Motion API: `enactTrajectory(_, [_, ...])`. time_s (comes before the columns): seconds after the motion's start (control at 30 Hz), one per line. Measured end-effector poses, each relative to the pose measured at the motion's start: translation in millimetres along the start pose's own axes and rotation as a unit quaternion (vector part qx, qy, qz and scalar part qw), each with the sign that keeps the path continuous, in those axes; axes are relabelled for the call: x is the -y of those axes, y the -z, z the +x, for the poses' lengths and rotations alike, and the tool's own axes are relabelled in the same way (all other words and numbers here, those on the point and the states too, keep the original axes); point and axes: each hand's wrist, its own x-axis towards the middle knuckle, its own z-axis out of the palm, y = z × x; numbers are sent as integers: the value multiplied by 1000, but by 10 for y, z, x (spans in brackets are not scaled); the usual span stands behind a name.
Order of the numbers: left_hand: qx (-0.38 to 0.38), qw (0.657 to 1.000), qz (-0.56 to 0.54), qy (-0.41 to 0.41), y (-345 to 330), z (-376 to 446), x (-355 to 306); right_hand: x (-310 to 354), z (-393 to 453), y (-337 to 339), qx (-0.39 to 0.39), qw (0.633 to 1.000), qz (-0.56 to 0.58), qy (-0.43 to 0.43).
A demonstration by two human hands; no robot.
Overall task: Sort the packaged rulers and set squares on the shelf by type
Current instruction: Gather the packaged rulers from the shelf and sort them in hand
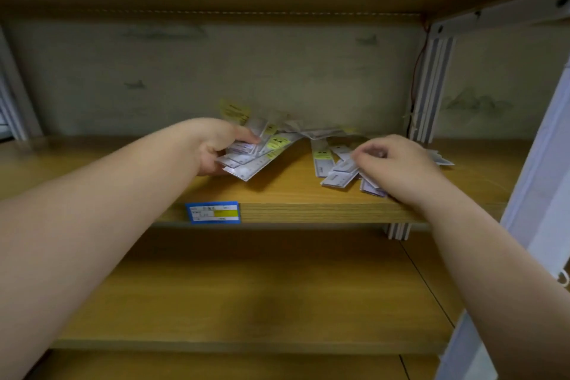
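On the wooden shelf [277, 191] lie several packaged rulers in clear sleeves with white and yellow labels. My left hand [216, 145] grips a fanned bundle of packaged rulers [256, 154], lifted slightly off the board. To the right, a loose pile of packaged rulers [336, 163] lies flat, and my right hand [398, 166] rests on it, fingers pinching one packet. More crumpled packets [296, 126] lean at the back wall, one with a yellow card [233, 111]. I cannot tell which packets are set squares.
A blue price tag [213, 212] is fixed to the shelf's front edge. A white metal upright [431, 86] stands at the right rear. Another wooden shelf [246, 287] lies below, and a board closes overhead. A white frame [539, 194] runs along the right.
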Motion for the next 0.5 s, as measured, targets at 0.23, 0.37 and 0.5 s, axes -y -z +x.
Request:
enactTrajectory(0.23, [-52,995,-84,-9,227,-222,139,16,-60,47,-78,989,118,-43])
enactTrajectory(0.37, [-31,995,-89,-34,148,-408,155,136,-16,24,-123,987,95,-40])
enactTrajectory(0.5, [-19,991,-116,-61,-7,-559,175,424,78,-44,-35,950,285,-124])
